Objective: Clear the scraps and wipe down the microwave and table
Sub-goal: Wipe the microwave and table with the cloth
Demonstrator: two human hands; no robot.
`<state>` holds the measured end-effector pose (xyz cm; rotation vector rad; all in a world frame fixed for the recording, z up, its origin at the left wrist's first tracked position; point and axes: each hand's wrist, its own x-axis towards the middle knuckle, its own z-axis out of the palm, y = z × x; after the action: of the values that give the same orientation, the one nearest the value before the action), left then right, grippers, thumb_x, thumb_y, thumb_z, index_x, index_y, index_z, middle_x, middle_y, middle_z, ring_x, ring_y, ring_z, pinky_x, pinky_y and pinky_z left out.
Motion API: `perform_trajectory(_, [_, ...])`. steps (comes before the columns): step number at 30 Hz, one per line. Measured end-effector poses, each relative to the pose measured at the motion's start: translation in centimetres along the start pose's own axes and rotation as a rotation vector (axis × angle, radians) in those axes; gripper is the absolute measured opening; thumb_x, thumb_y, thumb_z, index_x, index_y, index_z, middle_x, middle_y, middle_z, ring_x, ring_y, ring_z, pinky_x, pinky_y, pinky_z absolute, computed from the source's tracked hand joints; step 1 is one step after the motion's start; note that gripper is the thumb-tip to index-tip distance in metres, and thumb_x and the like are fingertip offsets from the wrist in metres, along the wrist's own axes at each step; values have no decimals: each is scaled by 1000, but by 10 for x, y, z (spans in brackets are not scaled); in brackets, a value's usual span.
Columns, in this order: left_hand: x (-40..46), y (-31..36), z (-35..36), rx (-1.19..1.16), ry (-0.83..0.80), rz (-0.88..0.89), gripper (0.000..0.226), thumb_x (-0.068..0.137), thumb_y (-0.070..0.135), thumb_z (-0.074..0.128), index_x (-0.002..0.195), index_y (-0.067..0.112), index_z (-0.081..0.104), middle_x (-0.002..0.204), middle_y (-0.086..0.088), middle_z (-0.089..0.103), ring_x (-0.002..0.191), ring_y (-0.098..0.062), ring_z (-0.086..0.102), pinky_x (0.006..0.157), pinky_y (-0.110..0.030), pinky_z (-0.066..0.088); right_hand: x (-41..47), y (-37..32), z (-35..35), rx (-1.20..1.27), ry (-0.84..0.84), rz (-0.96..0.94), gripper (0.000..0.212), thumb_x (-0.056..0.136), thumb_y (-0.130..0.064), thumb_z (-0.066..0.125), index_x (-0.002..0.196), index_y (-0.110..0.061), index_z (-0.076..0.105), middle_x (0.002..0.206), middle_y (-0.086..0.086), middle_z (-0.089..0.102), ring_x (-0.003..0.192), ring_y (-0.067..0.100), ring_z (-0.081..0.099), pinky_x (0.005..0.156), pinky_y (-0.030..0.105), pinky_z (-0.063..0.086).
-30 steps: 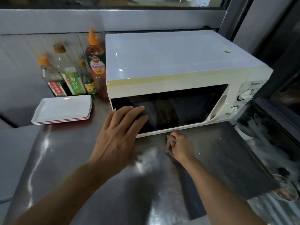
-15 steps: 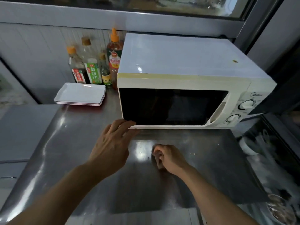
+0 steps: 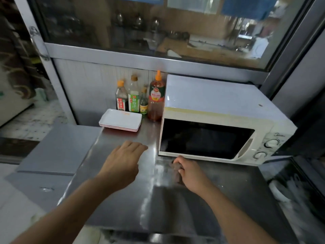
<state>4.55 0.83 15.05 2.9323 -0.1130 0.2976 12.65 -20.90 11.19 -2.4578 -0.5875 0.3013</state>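
A cream microwave (image 3: pixel 218 106) with a dark door stands at the back right of the steel table (image 3: pixel 123 208). My right hand (image 3: pixel 190 174) grips a brownish cloth (image 3: pixel 176 169) bunched against the tabletop, just in front of the microwave's lower left corner. My left hand (image 3: pixel 123 162) hovers over the table to the left of the microwave, fingers loosely curled, holding nothing. A small brown speck (image 3: pixel 260 105) lies on the microwave's top near its right edge.
Several sauce bottles (image 3: pixel 140 101) stand against the back wall left of the microwave. A stack of white rectangular plates (image 3: pixel 121 120) lies in front of them. A lower grey surface (image 3: pixel 56 150) adjoins on the left. A window runs above.
My left hand has come off the microwave door and pulled back left over the table. My right hand with the cloth has slid along the table in front of the microwave. The camera has drawn back.
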Motion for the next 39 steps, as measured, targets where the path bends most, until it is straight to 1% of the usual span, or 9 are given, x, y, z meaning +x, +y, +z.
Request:
perform_trajectory(5, [-22,-40,-36,16,20,15,58,85,20,55,139,27,37,142,6,42,128,-17,37,104,-31,32,9,-61,1,265,-1,12,30,85,19,32,93,2,55,92,23,58,70,16,53,64,13,37])
perform_trajectory(10, [-46,-73,-64,21,3,52,58,86,20,53,140,28,34,143,7,40,129,-16,35,103,-30,30,16,-121,7,699,74,145,50,87,5,35,44,-18,46,66,1,28,47,7,25,46,16,22])
perform_trajectory(17, [-49,-99,-85,30,12,152,58,86,21,55,140,27,34,142,8,41,129,-16,36,104,-30,31,17,-164,-3,893,205,241,21,78,-17,49,58,-15,43,82,11,50,50,16,42,52,22,36])
perform_trajectory(21, [-25,-105,-86,44,-20,204,57,87,21,54,140,28,34,142,8,40,128,-16,37,103,-31,34,17,-168,-21,592,286,94,28,80,-6,35,60,-19,49,74,21,55,55,19,45,63,32,36])
perform_trajectory(24, [3,-107,-86,49,-30,237,54,87,19,53,138,25,36,142,6,41,126,-18,38,101,-31,35,26,-161,-39,142,474,-64,23,84,7,37,83,-8,55,65,-7,53,60,5,53,61,14,42])
perform_trajectory(26, [24,-109,-86,58,-28,258,53,87,17,52,138,24,37,142,3,42,125,-18,39,101,-32,36,39,-152,-53,-50,577,-113,24,85,10,40,94,-6,57,77,-13,55,74,8,54,69,19,45])
perform_trajectory(32, [82,-119,-78,43,-9,311,53,88,15,53,138,25,40,143,4,44,127,-17,39,102,-29,32,77,-136,-75,-72,632,-52,27,87,7,40,100,-7,58,102,5,62,93,26,59,83,44,51])
perform_trajectory(36, [115,-123,-67,40,-45,388,58,85,12,54,139,25,40,143,4,43,130,-15,37,104,-27,29,86,-132,-79,-114,674,-29,26,88,8,39,96,-8,58,83,-11,56,76,7,60,67,20,49])
perform_trajectory(39, [145,-130,-67,38,-60,465,59,84,9,55,140,21,40,142,1,45,129,-18,38,105,-30,30,97,-134,-82,-217,704,16,28,90,6,42,107,-7,60,95,-3,56,87,15,53,72,27,43])
